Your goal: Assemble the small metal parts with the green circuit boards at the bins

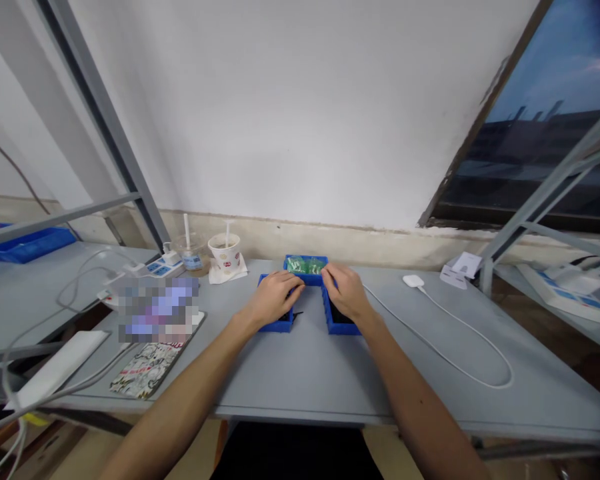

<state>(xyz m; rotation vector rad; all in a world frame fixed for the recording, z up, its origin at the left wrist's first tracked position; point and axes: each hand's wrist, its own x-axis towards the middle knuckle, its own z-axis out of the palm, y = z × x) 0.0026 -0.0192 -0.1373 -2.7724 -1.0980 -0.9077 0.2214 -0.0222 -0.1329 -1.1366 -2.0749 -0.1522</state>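
Over the left blue tray [279,326] is my left hand [275,295], its fingers bent and close together, pointing right toward the back tray. My right hand [347,291] is over the right blue tray [342,328], fingers curled in toward the thumb near its inner edge. Whatever the fingertips of either hand hold is hidden. Between and behind the hands sits a back blue tray [307,279] with green circuit boards [305,265] in it. Dark small parts show in the two front trays, and a thin black piece [299,313] juts out beside the left one.
Left stand a paper cup [225,250] and a plastic cup [194,257], both with straws, near a power strip [165,267]. A patterned booklet [147,370] lies closer. Right are a white charging cable [455,369] and folded paper [460,270]. Metal frames flank the table.
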